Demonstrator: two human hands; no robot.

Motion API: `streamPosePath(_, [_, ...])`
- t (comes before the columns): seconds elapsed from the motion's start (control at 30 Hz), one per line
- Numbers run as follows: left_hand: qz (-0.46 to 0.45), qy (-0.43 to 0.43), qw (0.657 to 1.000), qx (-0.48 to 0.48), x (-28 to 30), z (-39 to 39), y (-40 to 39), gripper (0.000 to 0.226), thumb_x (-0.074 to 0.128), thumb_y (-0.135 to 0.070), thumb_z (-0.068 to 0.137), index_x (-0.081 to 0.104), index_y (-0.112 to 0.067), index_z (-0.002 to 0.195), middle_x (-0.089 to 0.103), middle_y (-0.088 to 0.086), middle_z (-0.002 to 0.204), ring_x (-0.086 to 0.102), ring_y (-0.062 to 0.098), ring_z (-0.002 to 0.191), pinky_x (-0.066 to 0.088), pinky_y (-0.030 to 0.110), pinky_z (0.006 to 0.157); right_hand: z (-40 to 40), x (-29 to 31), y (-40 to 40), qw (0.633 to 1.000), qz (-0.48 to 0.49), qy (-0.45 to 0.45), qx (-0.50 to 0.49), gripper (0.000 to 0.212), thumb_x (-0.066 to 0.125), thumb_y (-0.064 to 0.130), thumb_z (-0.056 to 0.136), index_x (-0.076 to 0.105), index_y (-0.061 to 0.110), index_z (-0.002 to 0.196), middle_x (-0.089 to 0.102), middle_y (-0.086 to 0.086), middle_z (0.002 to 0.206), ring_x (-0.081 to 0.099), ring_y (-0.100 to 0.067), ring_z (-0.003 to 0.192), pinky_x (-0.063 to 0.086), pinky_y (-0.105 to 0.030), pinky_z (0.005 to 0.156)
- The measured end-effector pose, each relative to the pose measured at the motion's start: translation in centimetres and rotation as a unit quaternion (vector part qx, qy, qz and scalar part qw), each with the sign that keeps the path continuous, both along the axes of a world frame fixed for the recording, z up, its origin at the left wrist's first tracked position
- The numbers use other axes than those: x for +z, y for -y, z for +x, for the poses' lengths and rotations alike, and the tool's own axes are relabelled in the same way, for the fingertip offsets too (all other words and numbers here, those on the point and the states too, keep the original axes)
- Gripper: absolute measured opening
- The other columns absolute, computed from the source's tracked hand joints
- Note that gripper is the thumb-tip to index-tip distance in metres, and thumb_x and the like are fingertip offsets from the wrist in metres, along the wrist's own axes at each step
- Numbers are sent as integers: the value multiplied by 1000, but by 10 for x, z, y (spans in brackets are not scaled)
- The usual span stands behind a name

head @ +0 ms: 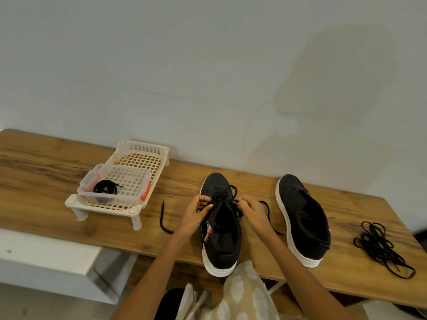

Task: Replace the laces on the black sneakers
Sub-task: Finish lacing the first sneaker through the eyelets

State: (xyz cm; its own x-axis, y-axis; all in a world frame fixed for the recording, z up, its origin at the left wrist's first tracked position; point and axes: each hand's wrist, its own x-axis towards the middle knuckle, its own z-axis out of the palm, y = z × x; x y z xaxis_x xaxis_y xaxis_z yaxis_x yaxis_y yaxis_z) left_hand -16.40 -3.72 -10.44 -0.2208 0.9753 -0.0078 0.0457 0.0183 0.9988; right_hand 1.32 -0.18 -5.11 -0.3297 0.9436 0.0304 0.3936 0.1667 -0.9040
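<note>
Pale grey wall filled the upper half of the frame, and below it a wood-grain desk (46,162) ran from left to lower right. At centre I saw a black canvas sneaker with a white sole (225,241), toe pointing away, partly threaded with a black lace (225,196). My left hand (198,212) pinched the lace on the left of the eyelets, and my right hand (250,210) pinched it on the right, both clamped on it just above the tongue. One loose end of the lace trailed onto the desk left of the shoe, the other to its right. A second black sneaker with no lace (303,220) lay right of centre, tilted on its side. Near the right edge sat a tangled heap of black laces (381,247). At left stood a white plastic lattice rack (141,158), carrying a clear plastic box (129,179) that held a coiled black lace (105,188).
</note>
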Motion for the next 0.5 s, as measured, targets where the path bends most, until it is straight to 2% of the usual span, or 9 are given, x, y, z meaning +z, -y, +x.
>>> streamPosePath(0.07, [0,5,1000,1,1,0,0,13,57,-6,91,56,-14,101,60,0,99,56,10,94,46,8,75,2,-2,1,1000,2,-13,25,19,55,13,93,60,22,78,60,1,83,56,-12,80,46,-23,72])
streamPosePath(0.1, [1,6,1000,1,2,1,0,12,57,-5,91,56,-13,100,60,0,98,56,10,94,46,8,75,2,-4,2,999,9,-10,34,13,58,16,92,64,26,86,64,2,93,59,-8,89,47,-16,76])
streamPosePath(0.13, [1,6,1000,2,3,1,0,12,57,-6,91,55,-13,101,59,0,98,56,9,93,46,8,75,3,-7,1,999,17,-2,37,11,60,17,91,66,27,91,65,2,98,59,-5,94,47,-14,79])
streamPosePath(0.2, [-1,6,1000,2,4,1,1,12,57,-6,91,55,-10,102,59,0,98,55,8,93,46,7,75,2,-9,-1,999,15,9,29,11,60,16,91,67,23,86,65,1,93,59,-8,89,47,-17,77])
streamPosePath(0.27, [1,11,1000,3,4,1,3,10,57,-6,91,54,-11,99,60,0,99,56,8,94,46,8,76,3,-10,-1,999,-28,-17,1,21,52,13,94,60,16,75,59,-1,78,54,-14,76,44,-27,71])
streamPosePath(0.37, [10,14,1000,1,3,-1,4,14,58,-5,90,49,-15,87,61,4,104,58,13,101,46,18,87,4,-13,0,992,-91,-73,-57,28,40,15,98,49,15,72,47,-4,74,44,-19,73,38,-35,74])
streamPosePath(0.43, [3,1,1000,-12,3,-2,3,14,58,-5,90,50,-15,84,62,5,107,58,14,104,46,26,93,5,-16,1,991,-90,-87,-56,27,43,19,97,50,17,71,48,-4,76,45,-20,76,39,-38,76])
streamPosePath(0.5, [4,-25,999,-26,4,-3,1,13,57,-7,91,55,-19,85,62,5,107,58,15,104,44,28,94,6,-16,3,993,-75,-91,-30,22,54,29,92,57,19,72,54,-2,80,52,-20,80,44,-37,78])
